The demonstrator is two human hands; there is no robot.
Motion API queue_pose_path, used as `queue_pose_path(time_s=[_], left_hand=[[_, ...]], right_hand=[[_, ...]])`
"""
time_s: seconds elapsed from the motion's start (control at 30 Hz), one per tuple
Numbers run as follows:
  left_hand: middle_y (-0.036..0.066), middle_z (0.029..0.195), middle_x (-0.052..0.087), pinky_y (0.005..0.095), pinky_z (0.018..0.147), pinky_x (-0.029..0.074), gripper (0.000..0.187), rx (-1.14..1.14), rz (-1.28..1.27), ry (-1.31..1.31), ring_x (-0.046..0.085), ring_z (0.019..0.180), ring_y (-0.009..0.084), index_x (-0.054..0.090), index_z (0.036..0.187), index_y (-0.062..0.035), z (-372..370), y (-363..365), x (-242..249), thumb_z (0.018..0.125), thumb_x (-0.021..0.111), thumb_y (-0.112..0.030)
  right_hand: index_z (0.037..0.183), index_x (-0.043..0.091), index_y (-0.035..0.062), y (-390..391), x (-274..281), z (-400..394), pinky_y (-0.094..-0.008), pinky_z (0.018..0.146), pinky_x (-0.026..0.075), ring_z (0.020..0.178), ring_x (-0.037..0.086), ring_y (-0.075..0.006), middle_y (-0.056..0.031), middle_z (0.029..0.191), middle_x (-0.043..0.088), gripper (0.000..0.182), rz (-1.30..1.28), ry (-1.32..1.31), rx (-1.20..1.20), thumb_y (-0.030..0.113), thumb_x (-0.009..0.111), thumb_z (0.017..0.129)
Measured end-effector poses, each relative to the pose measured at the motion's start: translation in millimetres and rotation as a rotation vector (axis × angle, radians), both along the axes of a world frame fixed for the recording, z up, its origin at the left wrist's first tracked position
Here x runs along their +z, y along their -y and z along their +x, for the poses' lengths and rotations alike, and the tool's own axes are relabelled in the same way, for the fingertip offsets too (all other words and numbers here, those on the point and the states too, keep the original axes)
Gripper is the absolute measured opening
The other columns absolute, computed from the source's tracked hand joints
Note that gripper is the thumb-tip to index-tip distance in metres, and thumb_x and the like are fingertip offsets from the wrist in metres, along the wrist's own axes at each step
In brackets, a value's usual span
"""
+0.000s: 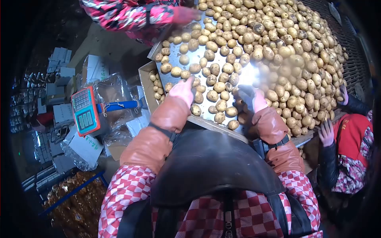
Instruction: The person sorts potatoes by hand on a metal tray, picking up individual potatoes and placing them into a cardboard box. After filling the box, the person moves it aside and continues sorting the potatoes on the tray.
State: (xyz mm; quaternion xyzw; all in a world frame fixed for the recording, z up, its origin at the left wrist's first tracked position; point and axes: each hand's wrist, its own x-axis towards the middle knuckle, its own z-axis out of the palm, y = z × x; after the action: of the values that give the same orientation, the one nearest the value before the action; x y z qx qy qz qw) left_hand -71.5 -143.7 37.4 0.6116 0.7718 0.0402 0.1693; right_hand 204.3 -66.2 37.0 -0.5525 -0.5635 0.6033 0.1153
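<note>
Both my hands wear pink and grey gloves and reach over a metal sorting table (pixel 174 53) strewn with potatoes (pixel 214 69). At the table's left part, my left hand (pixel 183 91) lies among loose potatoes, its fingers pointing up and to the right; whether it grips one is hidden. My right hand (pixel 253 99) is beside a bright glare spot, near potatoes at the table's front, with its fingers partly hidden and blurred. A large heap of potatoes (pixel 293 51) covers the right side of the table.
A box of potatoes (pixel 145 79) adjoins the table's left edge. Further left are a scale display (pixel 84 111) on a blue post and cartons (pixel 85 148). One co-worker's gloved hand (pixel 185 15) reaches in at the top; another co-worker's hand (pixel 326 133) is at the right.
</note>
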Motion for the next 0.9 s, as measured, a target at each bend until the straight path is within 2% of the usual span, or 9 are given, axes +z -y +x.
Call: queue_pose_path(time_s=[0.23, 0.3, 0.37, 0.43, 0.47, 0.6, 0.67, 0.77, 0.9], left_hand=[[0.018, 0.118, 0.067, 0.0412, 0.095, 0.050, 0.053, 0.121, -0.302, 0.201, 0.064, 0.111, 0.0349, 0.056, 0.135, -0.0225, -51.3, -52.4, -34.0, 0.088, 0.065, -0.044], [0.017, 0.115, 0.069, 0.0389, 0.095, 0.049, 0.055, 0.593, -0.259, 0.601, 0.066, 0.109, 0.0329, 0.057, 0.134, -0.0226, -43.7, -53.0, -30.5, 0.087, 0.067, -0.049], [0.016, 0.115, 0.070, 0.0379, 0.096, 0.049, 0.051, -0.069, -0.276, 0.490, 0.066, 0.108, 0.0320, 0.059, 0.132, -0.0153, 2.7, -46.6, 11.3, 0.092, 0.064, -0.045], [0.017, 0.122, 0.067, 0.0382, 0.098, 0.048, 0.043, -0.284, -0.300, 0.607, 0.063, 0.113, 0.0330, 0.062, 0.129, -0.0121, 42.9, -64.8, 61.6, 0.095, 0.061, -0.038], [0.019, 0.123, 0.065, 0.0400, 0.101, 0.046, 0.037, -0.302, -0.110, 0.597, 0.061, 0.116, 0.0343, 0.065, 0.125, -0.0143, 47.7, -81.4, 22.1, 0.095, 0.060, -0.035], [0.020, 0.135, 0.054, 0.0437, 0.110, 0.038, 0.050, -0.325, 0.160, 0.260, 0.046, 0.131, 0.0369, 0.054, 0.137, -0.0209, 71.4, -127.2, -16.1, 0.089, 0.066, -0.031], [0.019, 0.140, 0.049, 0.0451, 0.112, 0.035, 0.059, -0.835, 0.296, 0.053, 0.041, 0.133, 0.0387, 0.049, 0.139, -0.0217, 55.2, -103.0, -40.4, 0.085, 0.071, -0.032], [0.017, 0.127, 0.059, 0.0421, 0.102, 0.046, 0.036, -0.503, 0.269, 0.165, 0.057, 0.116, 0.0361, 0.068, 0.115, -0.0161, 4.3, -72.9, -36.3, 0.083, 0.072, -0.031], [0.018, 0.106, 0.068, 0.0476, 0.086, 0.050, 0.023, -0.215, 0.222, 0.050, 0.063, 0.100, 0.0370, 0.071, 0.108, -0.0149, -58.7, -97.2, -19.6, 0.088, 0.061, -0.018]], right_hand=[[0.134, 0.053, -0.0011, 24.5, -28.2, -10.8, -0.0295, 0.076, 0.055, 0.094, 0.063, -0.0168, -0.0115, 0.114, 0.064, 0.047, -0.343, -0.349, -0.062, 0.026, 0.063, 0.097], [0.142, 0.045, 0.0004, 32.7, -22.3, -9.4, -0.0292, 0.074, 0.055, 0.100, 0.060, -0.0181, -0.0123, 0.128, 0.057, 0.056, -0.518, -0.575, -0.234, 0.028, 0.064, 0.097], [0.148, 0.037, 0.0070, 44.5, -43.4, -1.3, -0.0341, 0.083, 0.055, 0.113, 0.058, -0.0218, -0.0118, 0.137, 0.051, 0.055, -0.643, -0.970, -0.281, 0.023, 0.059, 0.099], [0.147, 0.038, 0.0124, 48.5, -22.4, -8.5, -0.0399, 0.093, 0.052, 0.123, 0.054, -0.0246, -0.0116, 0.136, 0.051, 0.050, -0.592, -1.159, -0.400, 0.018, 0.054, 0.101], [0.144, 0.042, 0.0075, 53.9, -38.7, -11.2, -0.0384, 0.092, 0.054, 0.110, 0.061, -0.0231, -0.0098, 0.125, 0.059, 0.055, -0.062, -0.796, -0.217, 0.006, 0.064, 0.094], [0.132, 0.055, 0.0033, 50.3, -39.5, 2.5, -0.0279, 0.086, 0.054, 0.097, 0.063, -0.0166, -0.0073, 0.107, 0.065, 0.041, -0.324, -0.700, -0.493, 0.002, 0.064, 0.092], [0.127, 0.059, 0.0039, 37.2, -79.9, 41.3, -0.0250, 0.072, 0.053, 0.085, 0.063, -0.0142, -0.0068, 0.096, 0.066, 0.035, 0.208, -0.235, 0.085, 0.009, 0.066, 0.093], [0.115, 0.067, 0.0037, 41.8, -10.9, 58.3, -0.0341, 0.079, 0.055, 0.082, 0.067, -0.0240, -0.0120, 0.090, 0.070, 0.026, -0.179, -0.037, -0.667, 0.016, 0.065, 0.091], [0.120, 0.064, 0.0061, 60.9, -46.3, 68.2, -0.0377, 0.085, 0.053, 0.091, 0.067, -0.0270, -0.0171, 0.099, 0.070, 0.038, 0.227, 0.651, -0.454, 0.023, 0.070, 0.086]])
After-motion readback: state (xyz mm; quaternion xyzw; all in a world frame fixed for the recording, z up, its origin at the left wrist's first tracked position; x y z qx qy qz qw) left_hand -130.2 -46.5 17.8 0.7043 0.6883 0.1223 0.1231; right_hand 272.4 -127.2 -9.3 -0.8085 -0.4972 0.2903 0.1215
